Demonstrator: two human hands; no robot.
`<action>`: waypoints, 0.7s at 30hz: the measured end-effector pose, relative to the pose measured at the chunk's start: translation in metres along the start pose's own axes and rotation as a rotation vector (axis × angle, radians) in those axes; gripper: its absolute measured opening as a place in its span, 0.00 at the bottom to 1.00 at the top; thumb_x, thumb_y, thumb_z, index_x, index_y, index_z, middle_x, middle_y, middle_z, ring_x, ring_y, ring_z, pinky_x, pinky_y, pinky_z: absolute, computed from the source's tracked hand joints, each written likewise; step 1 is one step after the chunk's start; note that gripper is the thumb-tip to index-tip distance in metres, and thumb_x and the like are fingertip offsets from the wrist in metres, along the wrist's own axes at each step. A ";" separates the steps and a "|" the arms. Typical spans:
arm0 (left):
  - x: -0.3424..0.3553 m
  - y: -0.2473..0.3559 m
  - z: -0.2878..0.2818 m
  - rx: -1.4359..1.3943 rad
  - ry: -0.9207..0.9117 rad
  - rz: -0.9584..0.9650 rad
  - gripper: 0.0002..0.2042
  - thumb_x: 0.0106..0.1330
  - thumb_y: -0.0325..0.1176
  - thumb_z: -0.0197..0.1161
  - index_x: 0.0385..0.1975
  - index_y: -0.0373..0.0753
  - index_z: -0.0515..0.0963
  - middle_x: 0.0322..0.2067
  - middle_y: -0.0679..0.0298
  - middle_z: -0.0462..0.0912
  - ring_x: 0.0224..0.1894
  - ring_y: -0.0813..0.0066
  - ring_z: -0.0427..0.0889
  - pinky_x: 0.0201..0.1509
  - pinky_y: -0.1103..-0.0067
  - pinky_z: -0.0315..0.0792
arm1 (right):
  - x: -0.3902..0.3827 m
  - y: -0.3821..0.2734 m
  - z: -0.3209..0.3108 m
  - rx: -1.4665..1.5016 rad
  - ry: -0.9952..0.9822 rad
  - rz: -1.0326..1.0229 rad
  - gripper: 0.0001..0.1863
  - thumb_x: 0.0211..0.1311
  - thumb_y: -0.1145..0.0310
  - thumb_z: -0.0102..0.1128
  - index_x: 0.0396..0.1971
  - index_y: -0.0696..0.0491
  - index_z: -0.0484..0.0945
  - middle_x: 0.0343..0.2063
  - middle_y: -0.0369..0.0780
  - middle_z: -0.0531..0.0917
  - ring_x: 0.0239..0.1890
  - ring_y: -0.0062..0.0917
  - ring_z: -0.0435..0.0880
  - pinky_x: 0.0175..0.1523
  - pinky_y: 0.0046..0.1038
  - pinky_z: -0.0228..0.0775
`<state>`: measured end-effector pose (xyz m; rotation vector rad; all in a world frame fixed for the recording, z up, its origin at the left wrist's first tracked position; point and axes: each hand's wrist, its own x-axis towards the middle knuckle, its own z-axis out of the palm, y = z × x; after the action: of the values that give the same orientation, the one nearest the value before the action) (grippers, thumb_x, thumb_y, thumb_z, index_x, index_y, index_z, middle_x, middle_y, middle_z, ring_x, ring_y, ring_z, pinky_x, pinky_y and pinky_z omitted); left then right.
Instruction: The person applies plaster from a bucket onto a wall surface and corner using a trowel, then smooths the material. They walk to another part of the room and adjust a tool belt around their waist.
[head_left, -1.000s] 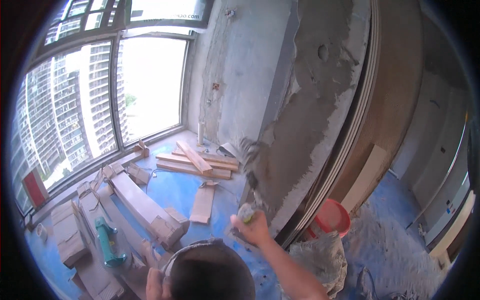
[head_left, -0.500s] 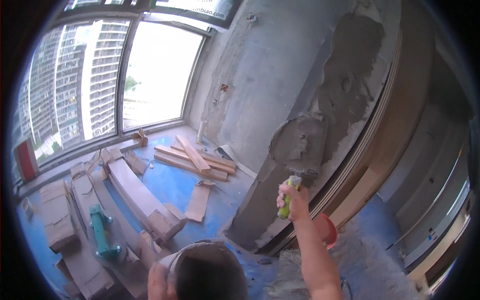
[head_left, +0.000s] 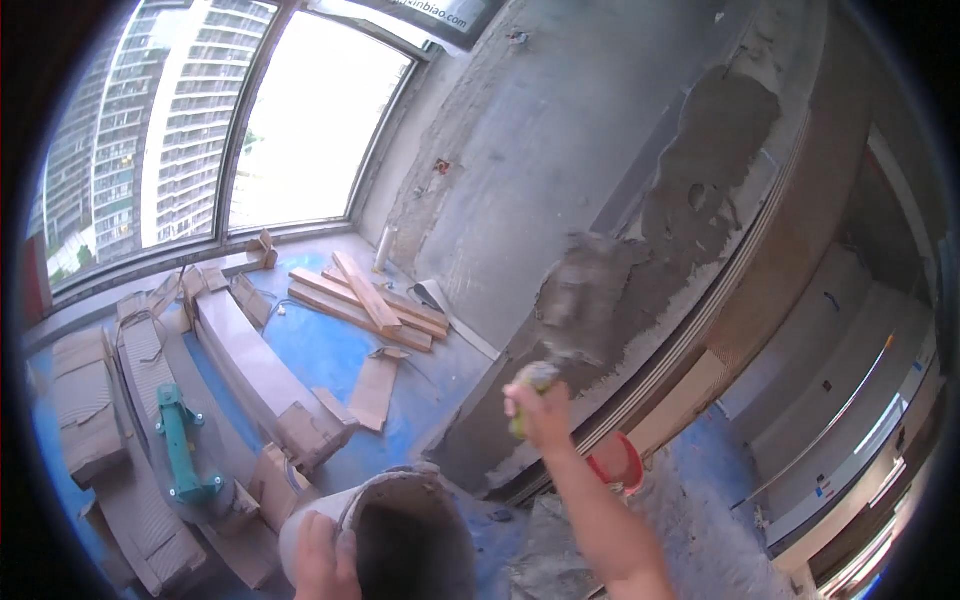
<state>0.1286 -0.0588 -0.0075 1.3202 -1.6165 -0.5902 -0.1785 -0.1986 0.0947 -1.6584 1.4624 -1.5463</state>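
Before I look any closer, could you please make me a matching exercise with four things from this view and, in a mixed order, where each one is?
Things:
1. trowel
2. grey bucket
3. green tool
4. wooden planks

Places:
A. lying on the cardboard boxes
B. held by the left hand
C. piled on the floor, one crossing the others
D. in the right hand, by the wall

Pairs: 1-D, 2-B, 3-A, 4-C

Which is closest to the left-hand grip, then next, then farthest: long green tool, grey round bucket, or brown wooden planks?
1. Grey round bucket: touching the left-hand grip.
2. Long green tool: off to the left.
3. Brown wooden planks: farther ahead.
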 end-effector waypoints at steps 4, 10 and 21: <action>-0.004 0.007 -0.006 -0.019 -0.055 -0.055 0.10 0.68 0.33 0.50 0.37 0.31 0.69 0.39 0.42 0.72 0.45 0.40 0.69 0.50 0.58 0.63 | 0.047 0.042 0.063 0.078 0.192 0.127 0.13 0.50 0.68 0.61 0.12 0.52 0.69 0.10 0.34 0.71 0.10 0.21 0.70 0.18 0.25 0.61; -0.005 -0.001 -0.008 -0.061 -0.116 -0.068 0.09 0.68 0.30 0.50 0.41 0.30 0.68 0.40 0.41 0.70 0.45 0.40 0.68 0.52 0.59 0.62 | 0.107 0.056 0.085 0.388 0.335 0.223 0.14 0.51 0.69 0.60 0.11 0.53 0.67 0.08 0.35 0.68 0.09 0.22 0.68 0.16 0.26 0.60; 0.011 0.008 -0.011 -0.106 -0.204 -0.168 0.10 0.69 0.31 0.49 0.39 0.29 0.68 0.39 0.43 0.70 0.44 0.42 0.69 0.50 0.60 0.63 | 0.096 0.111 0.110 -0.173 0.303 0.174 0.19 0.54 0.59 0.64 0.14 0.56 0.73 0.13 0.40 0.77 0.16 0.29 0.77 0.25 0.32 0.68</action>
<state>0.1345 -0.0646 0.0080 1.3600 -1.6213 -0.9264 -0.1397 -0.3576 0.0107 -1.3852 1.8903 -1.6654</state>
